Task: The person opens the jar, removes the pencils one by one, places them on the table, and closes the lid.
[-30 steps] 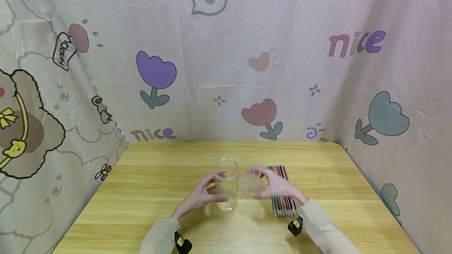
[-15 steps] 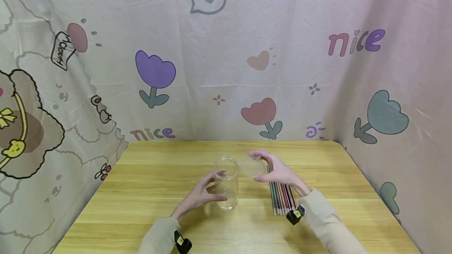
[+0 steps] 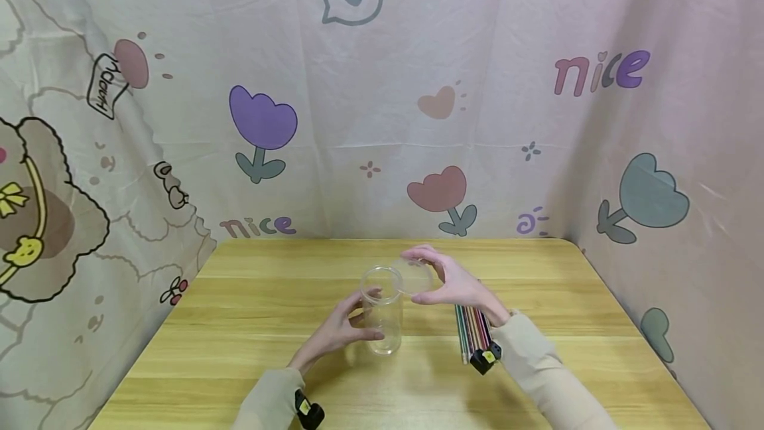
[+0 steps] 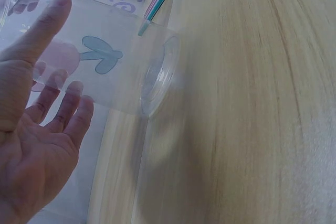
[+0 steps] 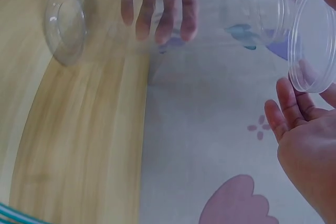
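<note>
A tall clear plastic jar stands upright on the table, its mouth uncovered. My left hand grips it from the left, thumb in front and fingers behind; in the left wrist view the thumb and fingers lie along the jar's wall. Between the thumb and fingers of my right hand is a round clear lid, held tilted just right of the jar's rim. Seen from the right wrist, the lid is close by the jar's mouth, and the left fingers show through the jar.
A row of several coloured pencils lies on the wooden table under the right forearm. Behind the table hangs a patterned cloth, which also covers the sides.
My right hand has lifted the lid up from beside the pencils, then carried it left to the jar's rim. The left hand and the jar have stayed in place.
</note>
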A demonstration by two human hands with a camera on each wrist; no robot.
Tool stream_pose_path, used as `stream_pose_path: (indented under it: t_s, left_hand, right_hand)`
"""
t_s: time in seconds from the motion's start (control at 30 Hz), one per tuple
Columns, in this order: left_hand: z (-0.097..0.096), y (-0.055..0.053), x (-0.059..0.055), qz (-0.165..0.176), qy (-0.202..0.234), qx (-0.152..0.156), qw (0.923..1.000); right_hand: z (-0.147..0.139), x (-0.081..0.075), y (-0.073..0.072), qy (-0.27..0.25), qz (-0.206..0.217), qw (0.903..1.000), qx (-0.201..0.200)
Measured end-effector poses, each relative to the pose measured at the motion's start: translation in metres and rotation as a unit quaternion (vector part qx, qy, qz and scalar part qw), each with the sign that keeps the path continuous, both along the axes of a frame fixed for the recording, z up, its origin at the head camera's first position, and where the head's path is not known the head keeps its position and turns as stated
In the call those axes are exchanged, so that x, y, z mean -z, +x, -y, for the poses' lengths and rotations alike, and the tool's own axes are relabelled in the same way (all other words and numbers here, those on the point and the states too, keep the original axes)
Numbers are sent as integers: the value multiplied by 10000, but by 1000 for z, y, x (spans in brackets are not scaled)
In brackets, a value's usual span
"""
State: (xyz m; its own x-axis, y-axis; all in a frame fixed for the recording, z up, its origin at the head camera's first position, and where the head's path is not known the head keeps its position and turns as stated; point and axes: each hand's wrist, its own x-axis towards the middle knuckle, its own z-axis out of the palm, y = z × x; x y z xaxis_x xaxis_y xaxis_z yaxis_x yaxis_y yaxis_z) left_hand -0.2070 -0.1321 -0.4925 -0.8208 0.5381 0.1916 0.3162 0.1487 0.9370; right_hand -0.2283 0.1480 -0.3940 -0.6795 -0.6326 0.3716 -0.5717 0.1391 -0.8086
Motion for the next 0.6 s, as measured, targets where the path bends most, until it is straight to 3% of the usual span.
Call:
stream_pose_path:
  t_s: [0.33,0.6]
  left_hand:
    - [2,0,1,3,72,38,10000]
    - [1,0,0,-30,117,29,9999]
  right_hand:
    - [19,-3,-3,631,-306,9974,187]
    - [28,-3,-6,794,-278,9963,150]
